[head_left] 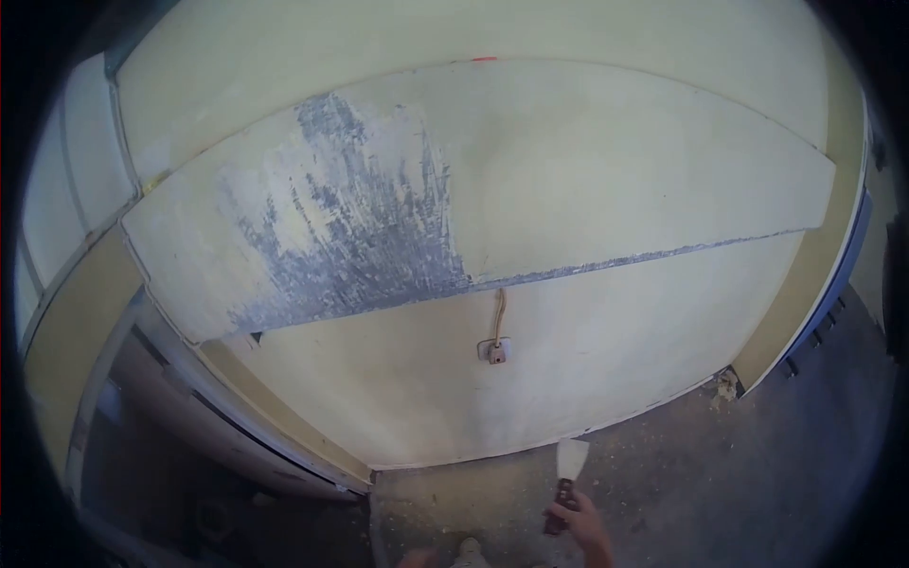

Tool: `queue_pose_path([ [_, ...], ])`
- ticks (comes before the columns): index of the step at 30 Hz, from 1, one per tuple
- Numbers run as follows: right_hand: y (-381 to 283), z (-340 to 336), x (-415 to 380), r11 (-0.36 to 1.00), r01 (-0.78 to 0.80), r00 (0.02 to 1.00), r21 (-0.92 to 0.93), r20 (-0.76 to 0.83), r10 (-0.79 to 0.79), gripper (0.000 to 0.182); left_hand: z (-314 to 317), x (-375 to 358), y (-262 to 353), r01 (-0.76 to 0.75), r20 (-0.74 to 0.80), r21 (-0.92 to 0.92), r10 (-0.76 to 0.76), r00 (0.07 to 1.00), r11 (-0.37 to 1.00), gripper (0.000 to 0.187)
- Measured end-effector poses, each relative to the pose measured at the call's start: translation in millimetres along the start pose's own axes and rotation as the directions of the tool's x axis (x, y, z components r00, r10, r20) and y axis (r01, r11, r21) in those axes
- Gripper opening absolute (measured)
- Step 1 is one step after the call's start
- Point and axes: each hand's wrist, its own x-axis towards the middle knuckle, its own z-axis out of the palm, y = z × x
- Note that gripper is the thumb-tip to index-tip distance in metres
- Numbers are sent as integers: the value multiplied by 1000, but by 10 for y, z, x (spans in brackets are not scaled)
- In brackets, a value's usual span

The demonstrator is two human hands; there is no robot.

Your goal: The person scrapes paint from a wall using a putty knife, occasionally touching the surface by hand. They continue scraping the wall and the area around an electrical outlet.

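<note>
My right hand is wrapped round the dark reddish-brown handle of a putty knife. Its flat, pale blade points up and away from me, over the floor. At the bottom edge of the view, only a small, blurred part of my left hand shows, and its fingers cannot be made out. Beyond both hands, a wide pale panel stands out from the wall. Dark grey streaks and bare patches cover much of its left half, while its right half has an even pale coating.
Below the panel, a cord runs to a wall outlet. A doorway frame stands at the left. Pale flakes lie on the grey floor, with crumbled debris in the right corner. A shoe shows at the bottom.
</note>
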Motion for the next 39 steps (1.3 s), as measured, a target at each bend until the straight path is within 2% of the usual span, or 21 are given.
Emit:
queue_pose_path([
  [3, -172, 378, 35, 979, 94, 987, -180, 142, -69, 42, 714, -554, 1435, -259, 290, -307, 350, 891, 916, 60],
  [5, -341, 559, 39, 950, 189, 960, -248, 252, -125, 41, 1155, -1149, 2277, -411, 343, -527, 629, 698, 744, 56],
  [7, -443, 692, 28, 888, 350, 910, -298, 333, -246, 34, 1363, -1349, 2684, -674, 206, -334, 749, 630, 659, 40],
  [8, -603, 699, 15, 883, 352, 910, -310, 333, -246, 34, 1399, -1505, 2868, -674, 208, -345, 754, 624, 653, 40],
  [10, -1166, 751, -40, 673, 283, 952, -684, 284, -112, 26, 1421, -1873, 3245, -778, -31, -347, 823, 568, 524, 27],
  [11, -1446, 765, -64, 563, 373, 925, -737, 253, -282, 24, 1363, -2061, 3434, -779, -22, -350, 827, 562, 520, 27],
  [15, -2496, 1118, -113, 359, 586, 661, -727, 172, -730, 26, 1113, -2656, 4072, -878, -67, -253, 898, 435, 406, 16],
  [16, -2705, 1246, -87, 250, 659, 548, -709, 226, -805, 29, 1065, -2756, 4207, -905, -71, -243, 924, 377, 350, 16],
  [17, -2925, 1396, -78, -62, 665, 357, -744, 391, -848, 36, 1007, -2846, 4335, -902, -58, -254, 925, 375, 350, 16],
  [18, -3112, 1553, -46, -370, 596, 171, -713, 563, -809, 44, 942, -2930, 4463, -895, -33, -317, 939, 341, 314, 13],
  [19, -3244, 1704, 21, -379, 578, 172, -723, 562, -809, 44, 880, -3013, 4592, -882, -9, -381, 953, 302, 276, 11],
  [21, -3456, 1991, 159, -752, 289, 29, -593, 790, -612, 50, 708, -3199, 4830, -895, 24, -396, 977, 213, 204, 11],
  [22, -3536, 2084, 240, -753, 272, 39, -600, 788, -614, 50, 621, -3278, 4929, -907, 40, -398, 990, 136, 141, 13],
  [24, -3695, 2237, 418, -783, 281, -156, -556, 778, -608, 51, 487, -3397, 5127, -899, 58, -419, 992, 115, 129, 16],
  [25, -3818, 2326, 487, -788, 261, -149, -557, 784, -603, 51, 439, -3436, 5233, -895, 57, -433, 994, 95, 110, 20],
  [27, -4057, 2496, 616, -926, 150, -309, -348, 873, -378, 45, 372, -3480, 5429, -899, 49, -433, 997, 52, 68, 20],
  [32, -4461, 2690, 757, -897, 103, -214, -431, 871, -443, 33, 277, -3494, 5791, -920, 55, -392, 998, -20, 3, 18],
  [34, -4505, 2720, 684, -502, 580, -37, -641, 595, -803, 35, 273, -3431, 5865, -928, 46, -372, 999, -18, 0, 16],
  [36, -4556, 2820, 579, -373, 647, -14, -665, 479, -878, 26, 268, -3394, 5925, -937, 30, -349, 999, -12, 0, 15],
  [38, -4639, 2930, 427, 316, 679, 538, -663, 156, -829, 26, 283, -3374, 5949, -932, 23, -360, 998, -58, -46, 14],
  [39, -4639, 2981, 432, 363, 655, 605, -663, 171, -778, 35, 306, -3368, 5970, -929, 28, -369, 998, -53, -39, 14],
])
